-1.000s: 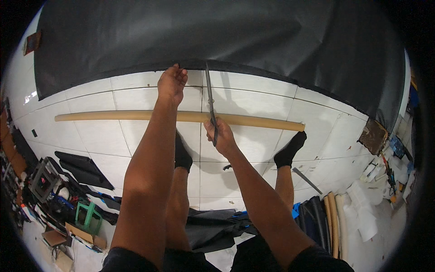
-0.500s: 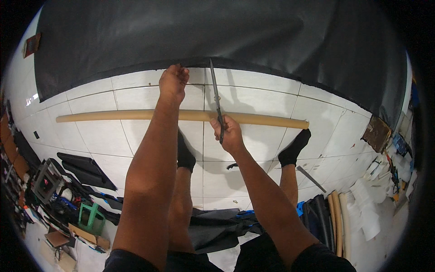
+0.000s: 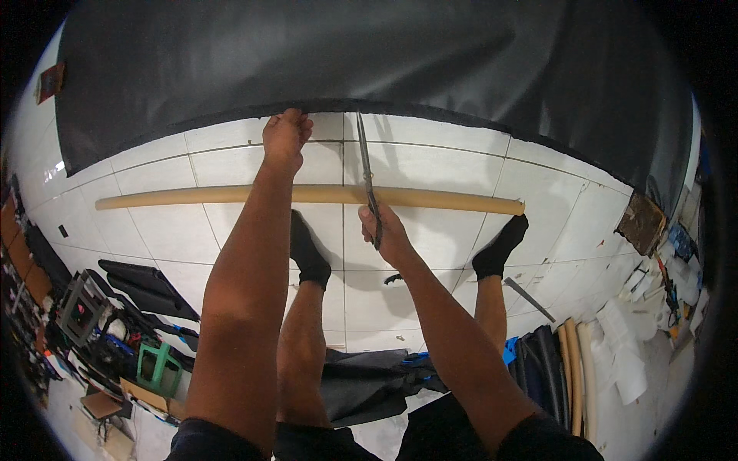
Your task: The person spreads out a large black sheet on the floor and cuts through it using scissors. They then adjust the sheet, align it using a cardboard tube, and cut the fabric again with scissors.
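Note:
A wide black sheet of material (image 3: 369,54), leather-like in sheen, spreads over the floor at the far side. My left hand (image 3: 287,134) is closed on its near edge, thumb and fingers pinched together. In my right hand (image 3: 388,233) is a long pair of scissors (image 3: 366,157), pointing away from me. The blade tips reach just short of the sheet's edge, right of my left hand, and the blades look nearly closed. Beneath both arms a long tan cardboard tube (image 3: 438,200) lies crosswise on the floor.
White floor tiles (image 3: 254,165) lie between me and the sheet. My feet in black socks (image 3: 501,247) stand just behind the tube. A flat metal strip (image 3: 529,300) and rolls (image 3: 570,376) lie at the right. A green stool (image 3: 157,369) and clutter sit at the left.
My left hand has shifted slightly left with the sheet's edge. The scissors have drawn back a little toward me. Along the near edge, the sheet's folds have changed shape.

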The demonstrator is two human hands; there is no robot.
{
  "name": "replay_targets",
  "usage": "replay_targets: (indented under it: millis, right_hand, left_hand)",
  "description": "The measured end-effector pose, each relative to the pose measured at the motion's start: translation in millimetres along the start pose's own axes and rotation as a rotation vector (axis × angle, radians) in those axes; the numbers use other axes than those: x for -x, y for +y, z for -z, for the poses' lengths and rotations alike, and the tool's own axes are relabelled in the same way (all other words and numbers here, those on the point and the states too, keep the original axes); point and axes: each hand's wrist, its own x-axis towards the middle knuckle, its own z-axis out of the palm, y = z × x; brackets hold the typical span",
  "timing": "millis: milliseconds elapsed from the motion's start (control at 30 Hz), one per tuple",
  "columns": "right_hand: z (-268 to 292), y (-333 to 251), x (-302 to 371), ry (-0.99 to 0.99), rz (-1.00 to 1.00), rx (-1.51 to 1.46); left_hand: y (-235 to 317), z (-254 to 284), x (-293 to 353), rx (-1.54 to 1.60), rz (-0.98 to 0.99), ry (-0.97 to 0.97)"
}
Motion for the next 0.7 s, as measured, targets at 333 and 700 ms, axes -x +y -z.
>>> replay_targets:
  millis: [333, 700]
  right_hand:
    - [-7.9, -5.9, -20.9, 0.1, 0.044, 0.072]
    - [-4.6, -0.8, -9.2, 0.121, 0.002, 0.088]
  left_hand:
    - [6.5, -1.1, 0.2, 0.392, 0.198, 0.036]
    - [3.0, -0.4, 1.8, 0.276, 0.155, 0.081]
